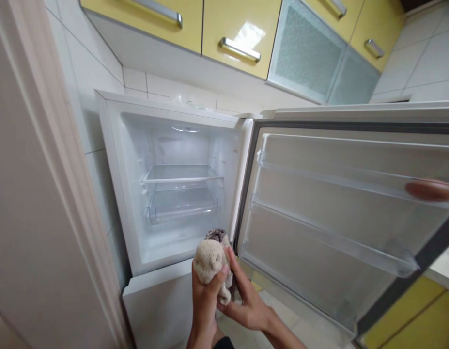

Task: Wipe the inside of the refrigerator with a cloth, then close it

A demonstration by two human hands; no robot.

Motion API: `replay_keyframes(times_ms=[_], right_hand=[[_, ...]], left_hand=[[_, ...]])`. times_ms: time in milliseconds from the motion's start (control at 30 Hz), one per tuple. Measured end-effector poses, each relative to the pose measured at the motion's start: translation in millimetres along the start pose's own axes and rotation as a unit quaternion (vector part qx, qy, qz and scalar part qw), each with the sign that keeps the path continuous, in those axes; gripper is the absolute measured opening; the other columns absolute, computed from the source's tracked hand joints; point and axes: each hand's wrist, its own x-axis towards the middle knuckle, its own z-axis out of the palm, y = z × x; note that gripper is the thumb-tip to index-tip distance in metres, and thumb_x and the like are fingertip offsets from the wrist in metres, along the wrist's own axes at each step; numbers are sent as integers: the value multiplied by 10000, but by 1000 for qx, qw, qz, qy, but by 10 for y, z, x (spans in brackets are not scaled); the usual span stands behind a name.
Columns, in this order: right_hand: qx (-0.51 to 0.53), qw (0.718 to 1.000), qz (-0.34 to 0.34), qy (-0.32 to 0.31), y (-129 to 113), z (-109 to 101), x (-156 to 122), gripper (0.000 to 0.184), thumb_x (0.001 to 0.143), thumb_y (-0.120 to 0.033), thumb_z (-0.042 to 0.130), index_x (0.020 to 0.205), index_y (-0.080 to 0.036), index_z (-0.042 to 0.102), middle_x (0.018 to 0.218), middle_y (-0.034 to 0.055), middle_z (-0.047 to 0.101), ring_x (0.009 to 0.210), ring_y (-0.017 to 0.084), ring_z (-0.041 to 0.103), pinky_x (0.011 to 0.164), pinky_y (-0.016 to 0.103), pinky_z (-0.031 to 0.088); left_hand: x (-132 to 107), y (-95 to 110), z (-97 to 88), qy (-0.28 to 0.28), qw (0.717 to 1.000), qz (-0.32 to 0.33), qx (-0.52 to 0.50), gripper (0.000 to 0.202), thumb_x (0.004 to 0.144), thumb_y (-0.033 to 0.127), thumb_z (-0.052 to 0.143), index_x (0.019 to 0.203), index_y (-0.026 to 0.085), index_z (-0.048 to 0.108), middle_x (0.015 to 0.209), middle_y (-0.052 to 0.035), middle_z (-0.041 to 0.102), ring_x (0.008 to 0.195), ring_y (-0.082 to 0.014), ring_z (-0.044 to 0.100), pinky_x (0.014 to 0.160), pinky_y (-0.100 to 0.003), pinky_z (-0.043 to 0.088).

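A small beige plush toy (209, 260) with a grey patch on top is held in front of the open upper compartment of a white fridge (111, 160). My left hand (204, 298) grips the toy from below, with the thumb pressed over its front. My right hand (246, 303) cups its right side and lower part, fingers lying along it. The compartment holds two clear shelves (182, 177) with nothing on them. The fridge door (336, 218) is swung wide open to the right, and its clear racks are bare.
Another person's fingertip (429, 190) rests on the door's far right edge. Yellow wall cabinets (231, 24) with metal handles hang above. A pale door frame (46, 194) fills the left side. The closed lower fridge door (159, 305) is below my hands.
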Motion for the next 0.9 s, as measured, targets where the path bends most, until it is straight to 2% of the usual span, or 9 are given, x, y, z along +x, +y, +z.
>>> replay_keyframes(times_ms=[133, 333, 467, 567, 633, 700, 733, 800, 900], right_hand=[[-44, 998, -11, -42, -243, -309, -142, 973, 881, -223, 700, 1647, -341, 111, 1713, 69, 202, 1588, 245, 165, 1284, 512, 196], [-83, 996, 22, -19, -546, -922, -560, 870, 936, -195, 660, 1624, -431, 184, 1689, 56, 309, 1552, 247, 319, 1245, 528, 343], [-39, 992, 37, 113, -685, -1452, -963, 727, 948, -146, 622, 1569, -423, 365, 1603, 73, 475, 1462, 258, 482, 1139, 530, 506], [-47, 962, 21, 269, -782, -1869, -1260, 583, 883, -134, 690, 1425, -327, 594, 1373, 113, 685, 1253, 283, 671, 1006, 507, 608], [-78, 902, -55, 420, -820, -2161, -1438, 375, 814, -154, 730, 1178, -239, 757, 1059, 97, 790, 957, 256, 769, 849, 442, 657], [-94, 811, -149, 558, -823, -2465, -1589, 197, 745, -168, 724, 923, -207, 799, 802, 34, 757, 718, 189, 734, 740, 372, 645], [-90, 776, -173, 600, -809, -2617, -1652, 184, 717, -171, 712, 877, -212, 793, 769, 13, 734, 691, 170, 712, 746, 360, 634], [-68, 761, -151, 628, -749, -2911, -1755, 305, 702, -191, 689, 987, -248, 783, 901, 9, 750, 838, 175, 727, 907, 399, 601], [-43, 791, -64, 607, -585, -3301, -1868, 473, 781, -345, 659, 1252, -320, 678, 1318, 32, 698, 1247, 218, 647, 1191, 534, 388]], left_hand=[[-47, -80, 109, 14, 999, -39, -36, 678, 467, 415, 914, 1065, 216, 664, 1031, -71, 783, 962, -288, 761, 851, -378, 631], [-122, -336, 36, 23, 997, -66, -42, 618, 473, 388, 869, 1038, 240, 667, 951, -17, 782, 963, -271, 757, 866, -374, 631], [-169, -570, -244, 43, 992, -111, -30, 683, 409, 331, 883, 1058, 269, 677, 882, 11, 777, 952, -278, 756, 864, -386, 639], [-194, -722, -449, 61, 989, -133, -11, 736, 404, 320, 846, 1125, 313, 695, 888, 11, 788, 1009, -315, 744, 873, -428, 640], [-213, -822, -533, 94, 983, -158, -4, 681, 433, 395, 774, 1110, 335, 726, 832, 1, 788, 1009, -357, 740, 855, -492, 640], [-247, -935, -571, 96, 983, -149, 42, 550, 521, 484, 680, 1052, 365, 757, 769, -5, 778, 999, -374, 741, 844, -541, 631], [-270, -997, -572, 83, 985, -131, 77, 470, 585, 510, 630, 1013, 374, 770, 756, -12, 774, 993, -366, 744, 844, -543, 628], [-310, -1123, -543, 39, 984, -103, 141, 420, 709, 524, 509, 960, 339, 790, 805, -59, 772, 960, -332, 749, 843, -503, 627], [-292, -1299, -404, -29, 981, -93, 165, 421, 769, 506, 469, 947, 281, 777, 915, -112, 772, 896, -334, 757, 751, -506, 634]])
